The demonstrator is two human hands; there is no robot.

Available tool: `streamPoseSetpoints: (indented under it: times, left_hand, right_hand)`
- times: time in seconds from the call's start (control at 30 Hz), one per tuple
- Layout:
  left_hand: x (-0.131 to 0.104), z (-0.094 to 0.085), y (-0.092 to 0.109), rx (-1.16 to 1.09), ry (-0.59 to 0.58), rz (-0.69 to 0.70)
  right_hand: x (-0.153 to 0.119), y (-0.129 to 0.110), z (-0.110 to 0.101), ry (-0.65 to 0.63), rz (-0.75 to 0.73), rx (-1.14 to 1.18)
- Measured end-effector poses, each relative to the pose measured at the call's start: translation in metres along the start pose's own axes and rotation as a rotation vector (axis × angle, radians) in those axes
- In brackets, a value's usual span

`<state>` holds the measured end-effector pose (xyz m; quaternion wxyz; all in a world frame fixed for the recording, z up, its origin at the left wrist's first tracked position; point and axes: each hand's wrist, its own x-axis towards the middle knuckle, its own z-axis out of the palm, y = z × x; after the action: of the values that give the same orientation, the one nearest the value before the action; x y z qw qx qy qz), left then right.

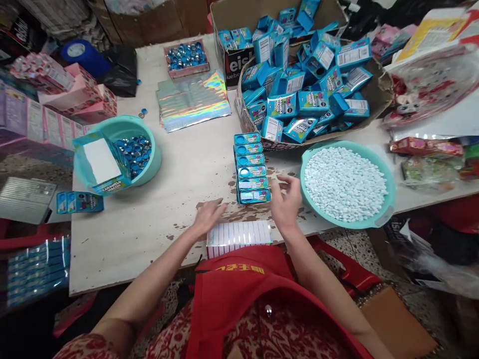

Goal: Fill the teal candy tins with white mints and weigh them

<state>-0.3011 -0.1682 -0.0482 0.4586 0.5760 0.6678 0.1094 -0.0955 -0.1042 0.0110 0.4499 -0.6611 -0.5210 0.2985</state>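
A row of several small blue candy boxes (251, 170) printed "Caramelo Macizo" stands mid-table, round recesses showing on the tops. Shiny strips lie across the nearest boxes. My right hand (286, 202) is beside the row's near right end, fingers bent and apart, with nothing visible in it. Over the table, left of and nearer than the row, my left hand (208, 215) has its fingers spread and holds nothing. Between my forearms, at the table's front edge, lies a sheet of shiny strips (239, 235).
Right of the row, a turquoise basin (389, 199) holds white candies. Behind it, a cardboard box (377, 107) overflows with blue cartons. At left are a turquoise tub (154, 162) of blue caps and pink boxes (75, 94). Holographic sheets (194, 102) and a cap tray (187, 57) lie farther back.
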Motion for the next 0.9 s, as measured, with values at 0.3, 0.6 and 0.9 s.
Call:
streamPoseSetpoints:
  times: [0.3, 0.6, 0.9]
  left_hand:
    - [-0.036, 0.017, -0.060, -0.679, 0.051, -0.542]
    - [-0.038, 0.010, -0.052, -0.783, 0.117, -0.499]
    - [-0.039, 0.014, -0.049, -0.861, 0.246, -0.514]
  right_hand:
    - [-0.091, 0.039, 0.011, -0.399, -0.180, -0.037]
    - [-0.106, 0.049, 0.084, -0.992, -0.489, -0.378]
    - [-0.113, 0.045, 0.087, -1.111, -0.596, -0.554]
